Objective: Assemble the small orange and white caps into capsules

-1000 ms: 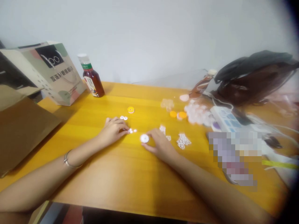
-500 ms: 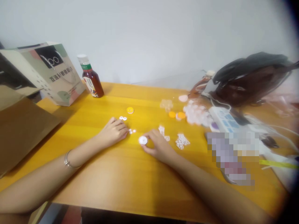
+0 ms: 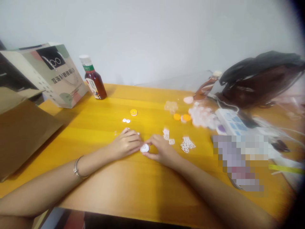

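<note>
Head view: what do the person's hands have hold of?

The right hand [image 3: 164, 151] pinches a white disc [image 3: 144, 148] by its rim, thumb on the near side, forefinger on the far side, with a rounded gap behind it.

And the left hand [image 3: 126, 145]?

Its fingers are bent and close together, tips at the disc's left edge. They hide whatever is under them (a tiny piece could be pinched there; I cannot tell).

So the disc is between the hands. What lies around?

Just beyond the left knuckles, little white bits [image 3: 138, 133], partly covered. Farther past that hand, a pair of white round pieces [image 3: 128, 121], then a yellow ring [image 3: 131, 112]. To the right of the right hand, white lacy cut-outs [image 3: 187, 144]. All of these lie on a wooden table [image 3: 114, 190].

How is this part best handled?

In my judgement, the right hand serves as a steady clamp: light pressure, on the rim only, leaving the upper face free. The left fingertips do best working gently from the side, since a hard push could tip the disc. Those loose bits look light, so a careless knuckle might scatter them.
</note>
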### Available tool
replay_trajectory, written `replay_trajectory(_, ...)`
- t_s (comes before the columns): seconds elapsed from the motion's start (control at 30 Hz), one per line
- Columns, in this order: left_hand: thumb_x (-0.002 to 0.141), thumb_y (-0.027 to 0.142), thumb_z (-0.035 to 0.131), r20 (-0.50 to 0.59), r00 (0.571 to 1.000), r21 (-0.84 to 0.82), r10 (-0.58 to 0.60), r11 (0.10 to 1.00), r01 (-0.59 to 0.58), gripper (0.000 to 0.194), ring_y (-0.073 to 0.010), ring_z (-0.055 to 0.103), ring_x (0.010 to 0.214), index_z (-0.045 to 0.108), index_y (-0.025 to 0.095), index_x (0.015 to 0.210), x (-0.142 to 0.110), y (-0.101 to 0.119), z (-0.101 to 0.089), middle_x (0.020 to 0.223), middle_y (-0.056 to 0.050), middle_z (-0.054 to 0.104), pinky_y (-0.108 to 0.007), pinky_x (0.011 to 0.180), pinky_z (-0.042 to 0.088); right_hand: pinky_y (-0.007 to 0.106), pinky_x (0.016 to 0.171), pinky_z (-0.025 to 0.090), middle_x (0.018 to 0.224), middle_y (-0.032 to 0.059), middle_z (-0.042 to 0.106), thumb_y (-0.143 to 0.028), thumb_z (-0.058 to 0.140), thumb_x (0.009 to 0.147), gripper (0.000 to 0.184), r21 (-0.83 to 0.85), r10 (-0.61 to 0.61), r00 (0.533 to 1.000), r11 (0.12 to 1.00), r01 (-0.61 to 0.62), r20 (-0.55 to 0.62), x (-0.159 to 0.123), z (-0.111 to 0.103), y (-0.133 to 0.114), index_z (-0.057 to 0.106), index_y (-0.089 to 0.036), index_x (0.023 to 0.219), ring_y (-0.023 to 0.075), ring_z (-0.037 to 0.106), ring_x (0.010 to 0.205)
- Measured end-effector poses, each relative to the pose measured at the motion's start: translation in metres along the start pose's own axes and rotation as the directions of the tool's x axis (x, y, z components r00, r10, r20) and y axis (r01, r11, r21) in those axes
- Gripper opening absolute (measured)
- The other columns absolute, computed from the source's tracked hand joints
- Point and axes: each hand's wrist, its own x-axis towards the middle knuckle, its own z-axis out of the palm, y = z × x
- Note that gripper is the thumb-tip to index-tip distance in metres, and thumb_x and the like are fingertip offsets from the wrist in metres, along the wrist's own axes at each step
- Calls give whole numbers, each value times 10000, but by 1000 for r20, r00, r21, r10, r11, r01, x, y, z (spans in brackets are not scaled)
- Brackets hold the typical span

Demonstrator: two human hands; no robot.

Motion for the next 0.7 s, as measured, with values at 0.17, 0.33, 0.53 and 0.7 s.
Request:
replay_trajectory(0.17,862,267,480,43,999,-13,19,1000,-19,139,-148,536,852,604,215,894,1,0,-1,836,-14,649,-309,703,282,292,665,405,792,34,554,-320,634,727,212,-5,9,1000,1000,-9,4,1,0,0,496,-188,820,168,512,746)
replay_trajectory(0.33,871,244,463,54,997,-12,61,998,-61,144,-146,537,863,598,203,898,2,0,-4,837,-16,649,-313,741,292,289,666,402,792,30,549,-316,646,718,218,2,35,999,999,-36,16,1,-1,-2,492,-191,808,167,508,743)
replay_trajectory(0.53,871,243,460,56,997,6,56,998,-56,151,-152,538,860,602,202,904,4,3,-5,824,-24,649,-318,734,297,287,650,394,775,29,538,-347,656,707,240,-7,49,999,999,-48,22,0,0,0,481,-191,760,168,501,725)
replay_trajectory(0.7,874,248,448,104,993,-1,48,999,-48,171,-148,535,863,608,211,924,4,4,-6,809,-28,638,-317,751,301,289,656,393,775,30,535,-364,639,720,238,-7,41,999,999,-41,12,0,1,2,487,-188,772,166,502,730)
